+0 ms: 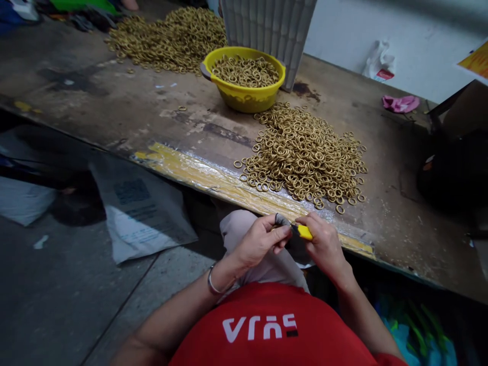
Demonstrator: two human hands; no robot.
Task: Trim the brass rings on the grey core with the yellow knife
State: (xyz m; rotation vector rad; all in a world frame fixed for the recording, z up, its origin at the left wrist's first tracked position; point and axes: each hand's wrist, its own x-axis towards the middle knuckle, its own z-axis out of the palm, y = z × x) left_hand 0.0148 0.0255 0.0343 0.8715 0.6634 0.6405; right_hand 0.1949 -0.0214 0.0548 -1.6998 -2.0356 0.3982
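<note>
Over my lap, just off the table's front edge, my left hand (265, 239) is closed in a pinch, with a grey wrap on one finger. What it pinches is too small to make out, perhaps partly hidden by the thumb. My right hand (322, 241) grips a yellow-handled tool (304, 232), whose dark tip points at the left fingertips. Beyond both hands a loose pile of brass-coloured rings (305, 157) spreads over the brown table (152, 112).
Behind the pile stands a yellow basin (249, 99) holding more rings, beside a grey ribbed panel (267, 25). Another ring heap (171, 40) lies at the back left. A pink cloth (401, 103) is at the right. A white sack (141, 208) rests below the table.
</note>
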